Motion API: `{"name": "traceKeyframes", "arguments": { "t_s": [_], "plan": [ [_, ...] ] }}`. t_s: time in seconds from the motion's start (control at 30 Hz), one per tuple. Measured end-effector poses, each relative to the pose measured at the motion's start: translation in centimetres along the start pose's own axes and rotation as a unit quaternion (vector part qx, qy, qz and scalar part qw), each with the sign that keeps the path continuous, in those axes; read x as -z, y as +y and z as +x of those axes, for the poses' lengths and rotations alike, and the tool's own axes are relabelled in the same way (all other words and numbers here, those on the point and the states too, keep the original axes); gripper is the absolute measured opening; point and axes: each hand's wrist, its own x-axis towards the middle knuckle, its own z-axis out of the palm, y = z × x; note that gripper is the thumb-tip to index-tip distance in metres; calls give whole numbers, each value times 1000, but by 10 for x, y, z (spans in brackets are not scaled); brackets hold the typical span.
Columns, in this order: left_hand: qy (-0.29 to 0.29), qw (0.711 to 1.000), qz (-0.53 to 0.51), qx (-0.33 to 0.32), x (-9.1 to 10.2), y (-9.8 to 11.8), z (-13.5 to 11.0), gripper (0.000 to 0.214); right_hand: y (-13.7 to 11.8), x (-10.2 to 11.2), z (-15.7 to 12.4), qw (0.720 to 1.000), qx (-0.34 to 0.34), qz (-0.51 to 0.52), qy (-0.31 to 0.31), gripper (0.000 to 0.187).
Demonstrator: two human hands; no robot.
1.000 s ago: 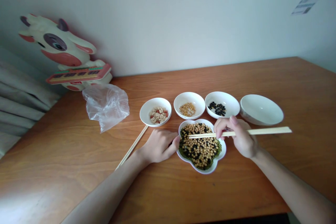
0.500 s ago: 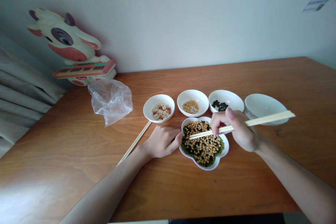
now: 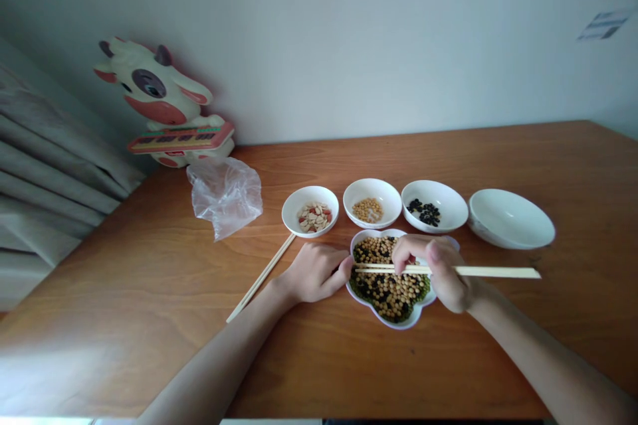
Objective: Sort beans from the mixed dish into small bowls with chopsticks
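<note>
A scalloped white dish (image 3: 419, 310) holds yellow beans mixed with black ones (image 3: 399, 293), with small green beans along its edges. My left hand (image 3: 318, 273) grips the dish's left rim, thumb on the edge and fingers curled. In my right hand (image 3: 448, 273) is a pair of light wooden chopsticks (image 3: 493, 271), held nearly level over the dish. Their tips are close together among the beans at the left side, near my left thumb. Whether a bean sits between the tips is too small to tell. My right hand covers the dish's right part.
Behind the dish stand white bowls: one with pale flat seeds and reddish pieces (image 3: 315, 217), one with yellow beans (image 3: 367, 210), one with black beans (image 3: 425, 212), and a larger bowl (image 3: 511, 216). More chopsticks (image 3: 262, 277), a plastic bag (image 3: 226, 196) and a cow toy (image 3: 169, 103) are left.
My right hand has lowered, and the chopsticks have turned from slanting to nearly level, tips slightly further left in the dish. My left hand keeps its grip. The view has shifted slightly.
</note>
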Motion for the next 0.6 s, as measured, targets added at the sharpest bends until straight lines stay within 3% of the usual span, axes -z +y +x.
{"name": "traceKeyframes", "arguments": {
  "t_s": [0.27, 0.6],
  "plan": [
    [-6, 1000, -5, 7, 1, 1, -1, 42, 3, -4, -3, 998, -51, 9, 21, 78],
    [-14, 1000, -7, 3, 4, 4, 0, 43, -1, -7, 0, 1000, -10, 1, 13, 63]
  ]
}}
